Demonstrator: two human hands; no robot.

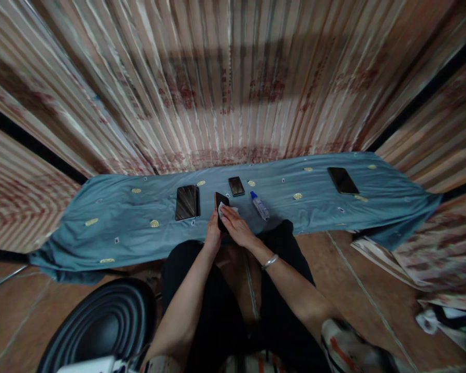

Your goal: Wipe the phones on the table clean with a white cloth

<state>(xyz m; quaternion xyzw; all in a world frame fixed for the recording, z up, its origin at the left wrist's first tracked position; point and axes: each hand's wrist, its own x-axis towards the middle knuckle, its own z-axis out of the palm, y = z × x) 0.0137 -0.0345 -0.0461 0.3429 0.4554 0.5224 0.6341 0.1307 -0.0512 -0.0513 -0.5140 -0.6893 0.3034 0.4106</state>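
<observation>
My left hand [213, 232] grips a dark smartphone [220, 199] by its side, held tilted near the front edge of the cloth-covered table. My right hand [236, 225] presses a white wipe [222, 207] against the phone's face; the fingers cover much of the screen. Just beyond them lies a small dark phone [236, 186]. To the right rests a clear bottle with a blue cap [260, 205], on its side. A larger dark device like a tablet [187, 202] lies flat to the left of my hands.
Another black phone [342, 180] lies far right on the blue patterned cloth [128, 223]. Striped curtains [225, 77] hang behind and on both sides, along dark poles [423, 98]. A round black ridged object [101, 326] stands at the lower left, beside my legs.
</observation>
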